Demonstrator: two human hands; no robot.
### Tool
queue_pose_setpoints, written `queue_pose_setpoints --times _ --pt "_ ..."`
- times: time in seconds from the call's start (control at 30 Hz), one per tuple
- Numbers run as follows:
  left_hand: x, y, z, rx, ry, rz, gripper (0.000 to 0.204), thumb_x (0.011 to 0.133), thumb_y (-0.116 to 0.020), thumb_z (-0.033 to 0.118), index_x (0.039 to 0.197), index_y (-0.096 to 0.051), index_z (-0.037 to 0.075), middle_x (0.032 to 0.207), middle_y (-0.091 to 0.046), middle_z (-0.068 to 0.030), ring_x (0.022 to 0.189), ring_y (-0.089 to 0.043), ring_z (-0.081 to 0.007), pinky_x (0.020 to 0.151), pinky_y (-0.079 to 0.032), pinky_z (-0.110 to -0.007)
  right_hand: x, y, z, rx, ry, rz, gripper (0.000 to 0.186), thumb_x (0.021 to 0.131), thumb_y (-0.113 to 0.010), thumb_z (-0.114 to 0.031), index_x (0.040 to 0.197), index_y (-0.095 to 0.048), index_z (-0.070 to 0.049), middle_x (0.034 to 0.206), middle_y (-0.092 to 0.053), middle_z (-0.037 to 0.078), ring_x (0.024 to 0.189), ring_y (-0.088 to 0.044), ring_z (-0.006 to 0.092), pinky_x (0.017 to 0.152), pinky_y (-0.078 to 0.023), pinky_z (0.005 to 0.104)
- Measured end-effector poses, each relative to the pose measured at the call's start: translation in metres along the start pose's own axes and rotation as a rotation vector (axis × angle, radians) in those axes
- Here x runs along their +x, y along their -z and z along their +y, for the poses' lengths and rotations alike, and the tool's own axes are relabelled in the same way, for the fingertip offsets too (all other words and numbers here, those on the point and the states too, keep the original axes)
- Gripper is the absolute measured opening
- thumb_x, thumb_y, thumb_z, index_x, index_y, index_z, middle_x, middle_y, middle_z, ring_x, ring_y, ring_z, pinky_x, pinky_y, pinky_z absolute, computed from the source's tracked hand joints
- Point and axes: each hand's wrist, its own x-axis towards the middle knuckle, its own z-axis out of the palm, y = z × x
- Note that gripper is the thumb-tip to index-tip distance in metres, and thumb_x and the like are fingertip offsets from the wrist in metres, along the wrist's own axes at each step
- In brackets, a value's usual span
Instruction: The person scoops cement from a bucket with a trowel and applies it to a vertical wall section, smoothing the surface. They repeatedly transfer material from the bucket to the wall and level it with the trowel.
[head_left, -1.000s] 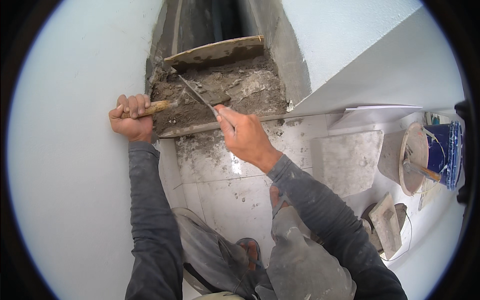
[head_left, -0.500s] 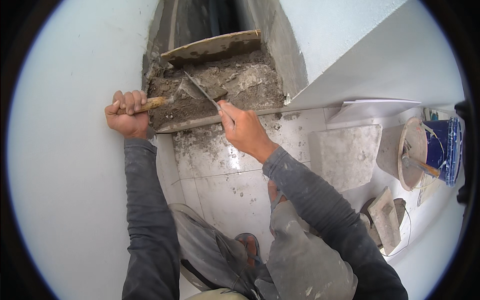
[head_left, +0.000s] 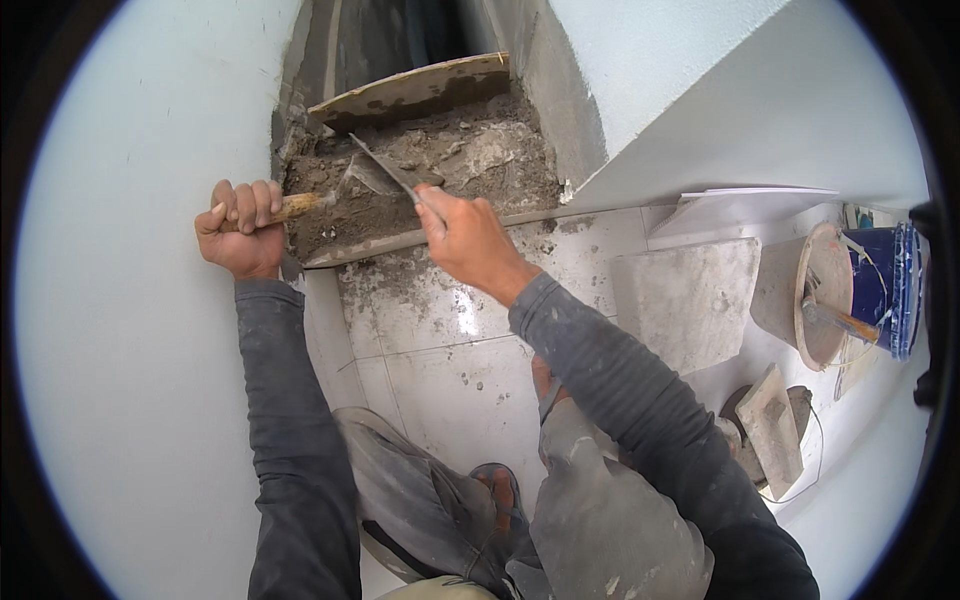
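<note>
My left hand (head_left: 240, 228) grips the yellowish wooden handle of a trowel (head_left: 365, 180), whose metal blade lies over rough grey mortar and rubble (head_left: 485, 160) in the wall opening. In my right hand (head_left: 480, 250) is a long, thin metal scraper (head_left: 385, 162), angled up-left across the trowel blade; I cannot tell whether the two touch. A thin, stained board (head_left: 410, 92) spans the back of the opening behind the mortar. The sill's front edge (head_left: 430, 236) runs below both tools.
Debris is scattered on white floor tiles (head_left: 430, 380). At right are a square slab (head_left: 680, 300), a tan bucket (head_left: 780, 290) with a tool in it, a blue bucket (head_left: 880, 285), white sheets (head_left: 750, 205) against the wall and a dirty plastering board (head_left: 770, 430). A white wall (head_left: 130, 300) flanks me left.
The whole view has shifted a little, the opening sitting higher and further left. Both hands have moved slightly left and up with it, still holding their tools.
</note>
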Motion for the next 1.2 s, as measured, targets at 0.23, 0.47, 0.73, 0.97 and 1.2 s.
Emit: queue_pose_setpoints --times 0.23,0.47,0.73,0.97,1.2 --pt "0.0 0.001 -0.001 -0.015 -0.012 0.015 0.022 0.078 -0.048 0.026 0.063 -0.034 0.018 0.05 -0.032 0.0009 0.052 -0.035 -0.0161 0.062 -0.037 -0.034 -0.014 -0.001 0.007 -0.023 0.043 0.057 0.03 0.102 -0.052 -0.019 0.111 -0.065 0.007 0.07 -0.066 0.026 0.06 -0.067 0.0402 0.058 -0.054 0.0483" --pt "0.005 -0.002 -0.001 -0.013 -0.047 0.056 0.021 0.076 -0.048 0.025 0.062 -0.034 0.017 0.05 -0.032 0.0004 0.051 -0.032 -0.0157 0.061 -0.037 -0.034 -0.022 0.002 0.012 -0.064 0.11 0.156 0.031 0.103 -0.052 -0.021 0.117 -0.065 0.003 0.062 -0.063 0.022 0.051 -0.064 0.0373 0.052 -0.052 0.0492" --pt "0.014 -0.027 0.003 0.028 -0.145 0.219 0.022 0.077 -0.048 0.026 0.062 -0.034 0.018 0.05 -0.031 0.0007 0.049 -0.031 -0.0146 0.058 -0.036 -0.034 -0.037 0.007 0.033 -0.146 -0.036 0.084 0.03 0.1 -0.056 -0.017 0.117 -0.066 0.006 0.087 -0.068 0.029 0.077 -0.069 0.0443 0.068 -0.053 0.0478" --pt "0.024 -0.059 0.049 0.117 -0.289 0.426 0.02 0.089 -0.043 0.021 0.071 -0.037 0.016 0.057 -0.035 0.0011 0.054 -0.037 -0.0151 0.064 -0.041 -0.036 -0.048 0.021 0.025 -0.126 0.148 0.389 0.032 0.101 -0.056 -0.019 0.123 -0.064 0.004 0.083 -0.068 0.028 0.072 -0.07 0.0397 0.065 -0.052 0.045" --pt "0.021 -0.068 0.027 0.181 -0.207 0.516 0.008 0.1 -0.052 0.007 0.095 -0.045 0.007 0.083 -0.047 -0.0051 0.081 -0.053 -0.0197 0.087 -0.052 -0.047 -0.049 0.027 0.034 -0.275 -0.132 0.287 0.032 0.101 -0.055 -0.019 0.121 -0.066 0.003 0.101 -0.069 0.029 0.093 -0.069 0.0444 0.079 -0.054 0.0465"
